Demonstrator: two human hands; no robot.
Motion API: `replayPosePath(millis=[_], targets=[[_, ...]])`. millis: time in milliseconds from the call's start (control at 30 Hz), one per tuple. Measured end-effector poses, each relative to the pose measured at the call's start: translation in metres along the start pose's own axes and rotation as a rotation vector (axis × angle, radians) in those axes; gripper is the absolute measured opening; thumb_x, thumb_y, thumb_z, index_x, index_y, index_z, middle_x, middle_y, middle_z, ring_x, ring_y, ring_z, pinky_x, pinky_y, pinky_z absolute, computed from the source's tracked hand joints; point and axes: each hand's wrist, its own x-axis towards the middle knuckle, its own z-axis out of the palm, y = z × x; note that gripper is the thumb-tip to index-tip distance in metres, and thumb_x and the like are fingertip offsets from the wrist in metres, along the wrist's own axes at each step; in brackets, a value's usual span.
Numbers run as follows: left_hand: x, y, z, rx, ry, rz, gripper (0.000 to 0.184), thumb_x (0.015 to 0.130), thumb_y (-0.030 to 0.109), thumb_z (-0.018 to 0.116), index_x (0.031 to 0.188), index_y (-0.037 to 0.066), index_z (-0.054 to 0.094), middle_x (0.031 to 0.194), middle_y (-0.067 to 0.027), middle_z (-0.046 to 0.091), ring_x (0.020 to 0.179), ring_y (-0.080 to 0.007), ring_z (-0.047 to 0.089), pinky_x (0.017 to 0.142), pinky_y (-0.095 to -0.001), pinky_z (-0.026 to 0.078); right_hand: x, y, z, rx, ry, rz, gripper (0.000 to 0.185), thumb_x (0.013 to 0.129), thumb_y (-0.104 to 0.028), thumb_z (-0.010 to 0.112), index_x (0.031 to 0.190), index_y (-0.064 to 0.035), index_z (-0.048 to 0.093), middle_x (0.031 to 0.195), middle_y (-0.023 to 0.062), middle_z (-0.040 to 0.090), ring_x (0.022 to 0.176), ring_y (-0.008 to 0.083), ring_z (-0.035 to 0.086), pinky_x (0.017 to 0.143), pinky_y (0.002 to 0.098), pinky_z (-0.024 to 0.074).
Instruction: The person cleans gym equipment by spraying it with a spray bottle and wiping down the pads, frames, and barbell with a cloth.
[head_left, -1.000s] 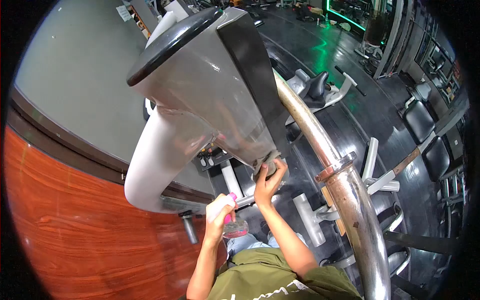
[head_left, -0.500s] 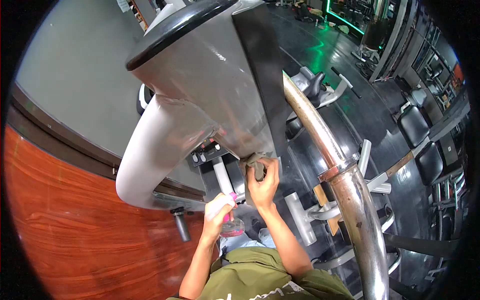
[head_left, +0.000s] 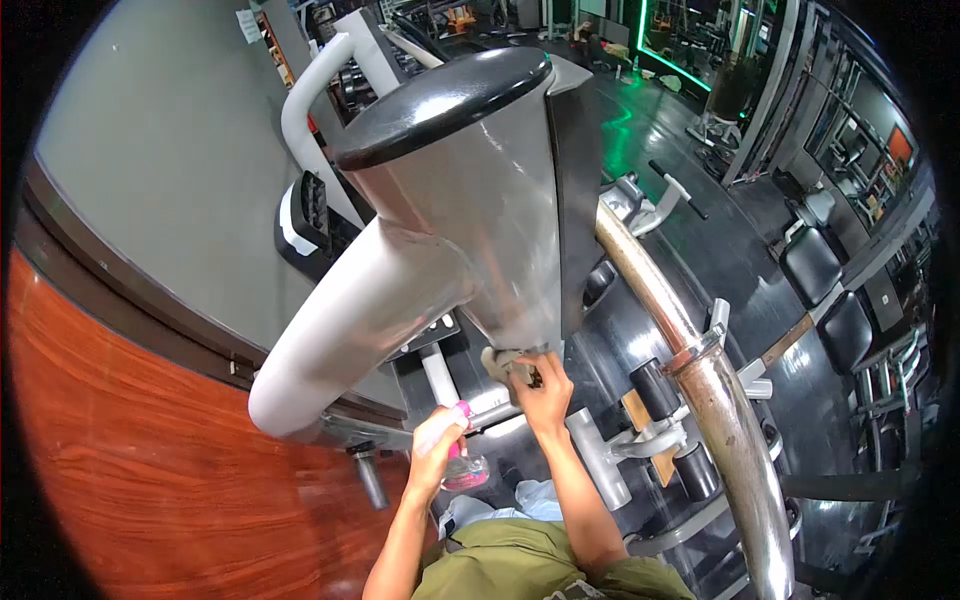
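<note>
My left hand (head_left: pixel 432 452) is closed around a spray bottle (head_left: pixel 466 472) with a pink and white top and a clear body. My right hand (head_left: pixel 545 392) grips a crumpled grey cloth (head_left: pixel 503 364) against the lower end of a grey metal frame (head_left: pixel 490 220) of a gym machine. That frame has a black oval cap on top, and a thick pale tube (head_left: pixel 345 320) branches off it to the lower left. The part of the cloth inside my fingers is hidden.
A worn chrome bar (head_left: pixel 735 445) runs down close on my right. Reddish wood panelling (head_left: pixel 140 440) lies to the left below a grey wall panel. Benches with black pads (head_left: pixel 810 270) and other gym machines stand on the dark floor beyond.
The view has shifted, so the frame's black cap shows fully and sits lower and farther right. My right hand with the cloth appears slightly lower, still at the frame's bottom end.
</note>
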Motion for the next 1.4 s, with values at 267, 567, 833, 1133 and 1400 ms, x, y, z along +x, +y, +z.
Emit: replayPosePath(millis=[267,567,833,1133,1400], targets=[[0.002,0.003,-0.008,-0.006,-0.014,-0.014,0.016,0.091,0.011,0.058,0.094,-0.004,0.063,0.088,-0.0082,0.060,0.066,-0.0130,0.056,0.060,-0.0270,0.046,-0.021,0.056,0.031,0.217,0.007,0.154,0.030,0.071,-0.002,0.072,0.098,-0.0059,0.061,0.093,0.0104,0.064,0.088,0.0263,0.065,0.074,0.0335,0.0509],[-0.005,0.000,-0.019,0.030,-0.033,-0.021,0.016,0.091,0.015,0.060,0.093,0.000,0.063,0.086,-0.0071,0.062,0.064,-0.0137,0.056,0.060,-0.0274,0.045,-0.034,0.107,0.041,0.111,0.189,0.442,0.029,0.080,-0.003,0.066,0.108,-0.0010,0.062,0.101,0.0085,0.068,0.096,0.0167,0.063,0.090,0.0304,0.0462],[-0.001,-0.002,-0.012,0.077,-0.079,-0.050,0.016,0.091,0.016,0.060,0.093,0.000,0.064,0.087,-0.0075,0.062,0.065,-0.0140,0.056,0.060,-0.0279,0.045,-0.001,0.064,0.022,0.382,0.356,0.322,0.029,0.089,-0.008,0.065,0.117,-0.0005,0.063,0.105,0.0084,0.066,0.100,0.0194,0.062,0.091,0.0325,0.0456],[0.002,0.009,-0.001,0.138,-0.142,0.106,0.020,0.091,0.017,0.059,0.089,-0.002,0.064,0.084,-0.0064,0.058,0.062,-0.0140,0.056,0.060,-0.0271,0.044,-0.026,0.091,0.012,0.336,0.101,0.696,0.036,0.095,-0.018,0.060,0.129,-0.0049,0.059,0.120,0.0117,0.066,0.111,0.0201,0.061,0.095,0.0331,0.0447],[0.012,0.100,0.036,0.435,-0.093,0.523,0.007,0.080,0.005,0.067,0.082,-0.002,0.065,0.069,-0.0109,0.056,0.061,-0.0215,0.056,0.055,-0.0326,0.042,0.002,-0.006,-0.051,0.523,0.173,0.201,0.033,0.095,-0.009,0.056,0.126,0.0024,0.055,0.119,0.0104,0.058,0.113,0.0206,0.054,0.101,0.0331,0.0390]])
